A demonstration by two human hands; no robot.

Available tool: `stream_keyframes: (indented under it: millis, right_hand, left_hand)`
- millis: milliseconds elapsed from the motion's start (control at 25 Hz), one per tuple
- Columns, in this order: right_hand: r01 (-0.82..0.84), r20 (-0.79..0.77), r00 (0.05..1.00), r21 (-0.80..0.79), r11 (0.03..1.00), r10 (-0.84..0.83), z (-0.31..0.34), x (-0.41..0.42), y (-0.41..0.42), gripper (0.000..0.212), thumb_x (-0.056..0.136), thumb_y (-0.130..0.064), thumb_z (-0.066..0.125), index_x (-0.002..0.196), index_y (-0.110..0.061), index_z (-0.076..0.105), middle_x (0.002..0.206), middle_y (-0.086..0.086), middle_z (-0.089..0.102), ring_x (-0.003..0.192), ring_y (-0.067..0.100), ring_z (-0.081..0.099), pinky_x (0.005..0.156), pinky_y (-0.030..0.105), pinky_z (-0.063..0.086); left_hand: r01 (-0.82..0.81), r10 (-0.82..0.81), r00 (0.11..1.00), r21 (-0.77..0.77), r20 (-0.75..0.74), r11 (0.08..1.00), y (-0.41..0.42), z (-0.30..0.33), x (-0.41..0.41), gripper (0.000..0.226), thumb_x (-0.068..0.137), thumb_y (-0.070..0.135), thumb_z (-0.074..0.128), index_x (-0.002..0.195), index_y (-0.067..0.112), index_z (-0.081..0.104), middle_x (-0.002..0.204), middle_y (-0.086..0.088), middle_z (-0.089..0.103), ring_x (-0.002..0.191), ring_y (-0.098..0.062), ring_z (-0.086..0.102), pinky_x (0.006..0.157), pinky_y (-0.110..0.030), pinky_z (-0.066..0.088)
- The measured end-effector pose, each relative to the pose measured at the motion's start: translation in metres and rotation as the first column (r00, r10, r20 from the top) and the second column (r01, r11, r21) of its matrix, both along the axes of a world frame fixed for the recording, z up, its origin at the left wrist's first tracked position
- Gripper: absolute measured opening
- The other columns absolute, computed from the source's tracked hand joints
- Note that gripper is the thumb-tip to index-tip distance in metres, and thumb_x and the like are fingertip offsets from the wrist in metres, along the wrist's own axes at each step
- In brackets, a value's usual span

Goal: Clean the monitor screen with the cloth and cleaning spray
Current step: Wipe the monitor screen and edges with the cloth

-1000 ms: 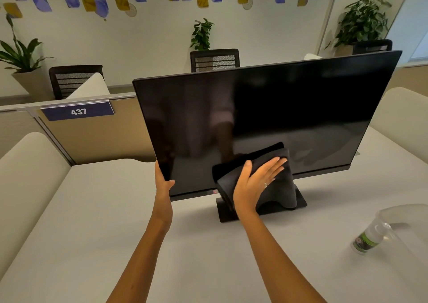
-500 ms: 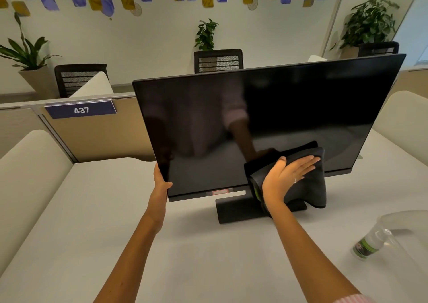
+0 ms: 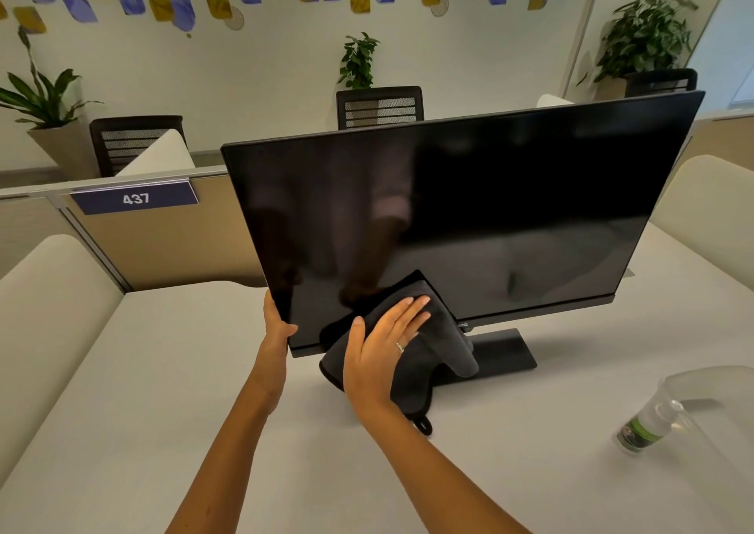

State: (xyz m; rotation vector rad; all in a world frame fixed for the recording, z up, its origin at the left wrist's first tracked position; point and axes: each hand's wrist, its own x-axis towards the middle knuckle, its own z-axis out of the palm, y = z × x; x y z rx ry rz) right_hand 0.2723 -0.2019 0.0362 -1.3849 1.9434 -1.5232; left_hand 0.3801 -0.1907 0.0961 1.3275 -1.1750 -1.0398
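A wide black monitor [image 3: 510, 207] stands on a flat dark base [image 3: 506, 352] on the white desk [image 3: 143, 370], its screen dark and reflecting my arms. My left hand [image 3: 275, 327] grips the monitor's lower left corner. My right hand [image 3: 381, 350] lies flat, fingers spread, pressing a dark grey cloth [image 3: 442, 347] against the lower left part of the screen. The cloth hangs down over the bottom bezel and a small loop dangles from it. A clear spray bottle [image 3: 644, 427] with a green label stands on the desk at the right, apart from both hands.
Padded cream dividers [image 3: 49, 296] flank the desk on both sides. A partition with a "437" sign [image 3: 134, 198] runs behind on the left. Black office chairs [image 3: 379, 107] and potted plants [image 3: 644, 35] stand beyond.
My right hand has swept the cloth back to the left along the bottom of the screen, from right of the stand to the lower left area. The left hand stays on the corner.
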Motion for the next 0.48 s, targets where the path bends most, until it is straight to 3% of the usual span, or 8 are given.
stream_keyframes:
  millis: [120, 240, 320, 400, 480]
  right_hand:
    - [-0.038, 0.013, 0.999, -0.022, 0.999, 0.039, 0.0, -0.01, 0.0, 0.07, 0.096, -0.039, 0.033, 0.143, -0.017, -0.014, 0.153, 0.0, -0.019, 0.143, 0.025, -0.015, 0.118, 0.045, 0.006]
    - [-0.054, 0.05, 0.997, -0.047, 0.997, 0.056, 0.001, -0.025, 0.0, 0.066, 0.096, -0.038, 0.03, 0.141, -0.025, -0.017, 0.152, -0.007, -0.02, 0.143, 0.019, -0.017, 0.118, 0.044, 0.004]
    - [-0.022, 0.059, 0.998, -0.053, 0.998, 0.025, 0.005, -0.04, -0.004, 0.065, 0.096, -0.037, 0.03, 0.142, -0.024, -0.015, 0.153, -0.007, -0.018, 0.143, 0.018, -0.016, 0.118, 0.042, 0.003]
    - [0.018, 0.069, 0.998, -0.054, 0.998, -0.014, 0.009, -0.057, -0.008, 0.065, 0.096, -0.035, 0.031, 0.142, -0.022, -0.014, 0.153, -0.005, -0.017, 0.143, 0.018, -0.016, 0.118, 0.041, 0.001]
    - [0.057, 0.097, 0.994, -0.051, 0.997, -0.052, 0.013, -0.078, -0.013, 0.066, 0.098, -0.032, 0.034, 0.143, -0.021, -0.012, 0.153, -0.005, -0.016, 0.143, 0.019, -0.014, 0.118, 0.041, 0.001]
  left_hand:
    - [-0.156, 0.156, 0.988, -0.031, -0.001, 0.987, -0.007, 0.006, -0.014, 0.053, 0.097, 0.025, 0.036, 0.145, 0.031, 0.012, 0.153, 0.001, 0.022, 0.138, -0.023, 0.026, 0.106, -0.033, 0.029]
    - [-0.387, 0.383, 0.918, 0.02, 0.103, 0.922, -0.026, 0.024, -0.026, 0.064, 0.094, 0.008, 0.044, 0.146, 0.023, 0.01, 0.155, -0.005, 0.018, 0.14, -0.029, 0.023, 0.114, -0.041, 0.025]
    - [-0.438, 0.436, 0.898, 0.01, 0.065, 0.899, -0.033, 0.034, -0.028, 0.061, 0.095, 0.01, 0.043, 0.146, 0.021, 0.012, 0.154, -0.006, 0.018, 0.14, -0.029, 0.024, 0.114, -0.044, 0.025]
    - [-0.435, 0.442, 0.893, -0.091, 0.085, 0.896, -0.033, 0.038, -0.028, 0.06, 0.096, 0.014, 0.041, 0.147, 0.02, 0.009, 0.156, -0.007, 0.013, 0.141, -0.029, 0.018, 0.115, -0.044, 0.022]
    - [-0.41, 0.47, 0.846, -0.256, 0.253, 0.875, -0.027, 0.042, -0.031, 0.067, 0.095, 0.011, 0.041, 0.147, 0.019, 0.0, 0.157, -0.007, 0.002, 0.144, -0.028, 0.005, 0.117, -0.046, 0.015]
